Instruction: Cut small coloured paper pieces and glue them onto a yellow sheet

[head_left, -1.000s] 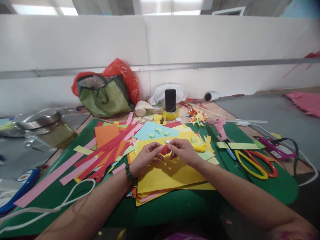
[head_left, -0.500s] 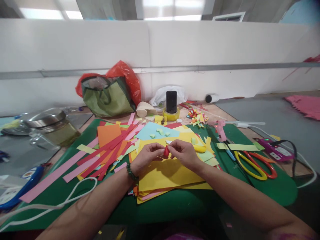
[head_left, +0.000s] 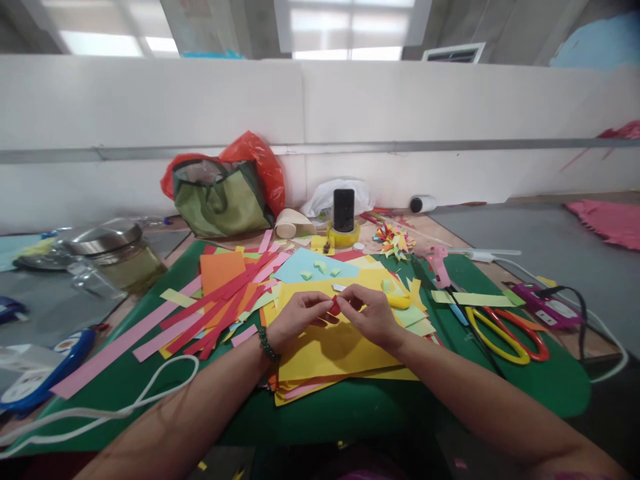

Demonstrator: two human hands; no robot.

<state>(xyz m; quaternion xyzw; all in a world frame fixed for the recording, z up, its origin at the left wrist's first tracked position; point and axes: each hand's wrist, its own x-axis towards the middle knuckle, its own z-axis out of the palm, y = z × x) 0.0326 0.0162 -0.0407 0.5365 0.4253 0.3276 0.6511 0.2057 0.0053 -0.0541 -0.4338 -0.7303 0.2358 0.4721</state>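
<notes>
Smooth dark-green tabletop before a white panel wall, my bare left hand and bare right hand pinching one small red paper piece between them, above flat yellow paper sheets, pink glue gun to my right.

Red paper: less shows than half a second ago
Left hand, right hand: fingertips closer together
Windows: more visible beyond bench's far edge
</notes>
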